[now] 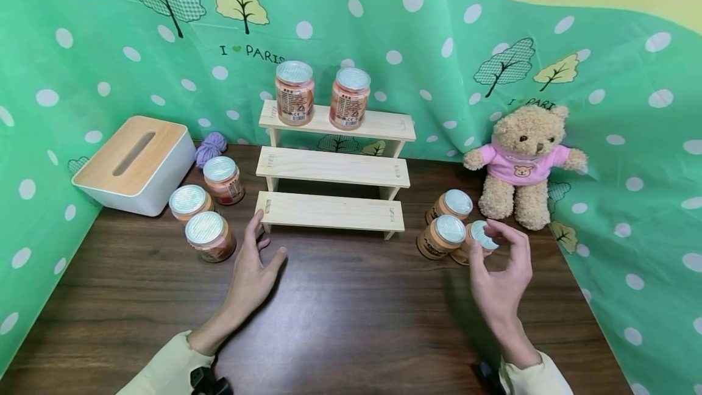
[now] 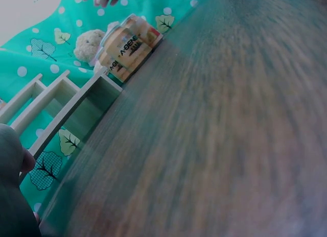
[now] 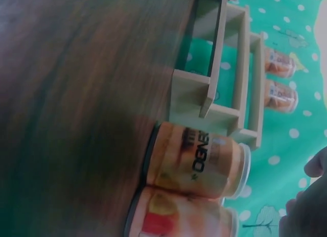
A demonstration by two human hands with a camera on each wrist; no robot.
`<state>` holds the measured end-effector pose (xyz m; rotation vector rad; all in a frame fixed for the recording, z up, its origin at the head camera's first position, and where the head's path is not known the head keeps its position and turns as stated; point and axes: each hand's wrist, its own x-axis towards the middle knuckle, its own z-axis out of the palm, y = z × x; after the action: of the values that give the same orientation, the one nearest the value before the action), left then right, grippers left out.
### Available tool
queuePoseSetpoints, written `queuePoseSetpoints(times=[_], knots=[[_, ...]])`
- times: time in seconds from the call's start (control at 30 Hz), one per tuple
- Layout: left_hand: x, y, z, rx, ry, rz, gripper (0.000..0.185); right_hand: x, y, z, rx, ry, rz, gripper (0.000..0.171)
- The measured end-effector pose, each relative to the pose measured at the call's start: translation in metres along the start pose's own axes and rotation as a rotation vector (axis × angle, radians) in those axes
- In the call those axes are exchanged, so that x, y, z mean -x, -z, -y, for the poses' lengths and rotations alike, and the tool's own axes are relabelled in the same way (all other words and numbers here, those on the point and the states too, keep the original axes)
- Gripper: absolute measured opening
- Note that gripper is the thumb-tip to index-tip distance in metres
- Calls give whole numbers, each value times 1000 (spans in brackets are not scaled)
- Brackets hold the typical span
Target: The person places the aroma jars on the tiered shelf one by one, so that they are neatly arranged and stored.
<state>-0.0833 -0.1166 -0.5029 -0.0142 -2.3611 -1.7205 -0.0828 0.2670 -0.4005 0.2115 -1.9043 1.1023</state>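
Head view: the right hand (image 1: 501, 279), thumb and fingers apart, hangs over a jar (image 1: 481, 234) near the right edge of the desk (image 1: 351, 303); the left hand (image 1: 252, 273), empty, fingers loosely spread, is by the near left corner of the stand (image 1: 329, 211). Left wrist: the right hand seems clear above the jars, though cropped. Right wrist: jars crowd together, so a straight-down, even grip should spare neighbours.

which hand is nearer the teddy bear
Right: the right hand is in front of the teddy bear; the left hand is by the left end of the shelf.
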Motion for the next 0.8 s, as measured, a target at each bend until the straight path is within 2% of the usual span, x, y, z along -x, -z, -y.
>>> queuePoseSetpoints(times=[0.23,0.53,0.8], knots=[[-1,0,1,2,-3,2,87,3,8,-7,58,-31,3,36],[-1,0,0,0,10,3,85,1,17,-13,138,-102,45,50],[0,0,0,-7,-3,-5,87,9,29,-53,212,-186,108,54]])
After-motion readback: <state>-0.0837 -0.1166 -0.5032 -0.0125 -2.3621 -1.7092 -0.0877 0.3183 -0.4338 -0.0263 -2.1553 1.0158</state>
